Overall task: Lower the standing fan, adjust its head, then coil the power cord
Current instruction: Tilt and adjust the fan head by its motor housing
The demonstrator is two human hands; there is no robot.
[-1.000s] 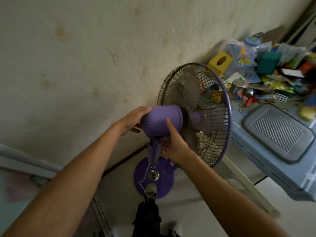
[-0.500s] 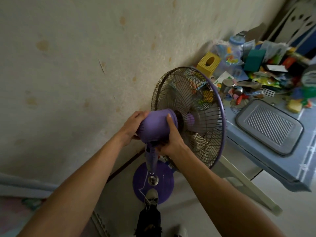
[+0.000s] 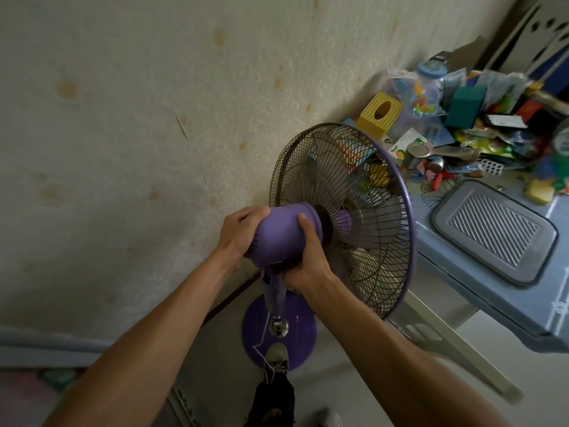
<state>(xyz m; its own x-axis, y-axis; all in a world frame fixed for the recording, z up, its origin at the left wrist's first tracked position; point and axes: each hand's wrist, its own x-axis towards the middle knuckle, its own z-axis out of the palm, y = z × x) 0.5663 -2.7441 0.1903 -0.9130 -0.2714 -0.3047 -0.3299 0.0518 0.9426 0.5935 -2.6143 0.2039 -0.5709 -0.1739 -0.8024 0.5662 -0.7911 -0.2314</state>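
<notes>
A purple standing fan stands close to the wall, its round base [image 3: 295, 343] on the floor. The purple motor housing [image 3: 280, 234] sits between both my hands. My left hand [image 3: 238, 234] wraps its rear left side. My right hand [image 3: 306, 260] grips its lower right side, thumb on top. The wire cage [image 3: 348, 211] with a purple rim faces right, over the table edge. A thin white cord [image 3: 261, 340] hangs down beside the purple neck [image 3: 274, 291] to the base. The plug is out of sight.
A blue plastic table [image 3: 462, 282] stands right of the fan, piled with toys, packets and a yellow box [image 3: 380, 117]; a grey tray [image 3: 492, 235] lies on it. My foot in a shoe [image 3: 277, 355] rests on the fan's base. The stained wall [image 3: 138, 149] is on the left.
Both hands have closed more firmly around the motor housing and the right hand slid lower under it. The fan head sits lower in view and has turned slightly.
</notes>
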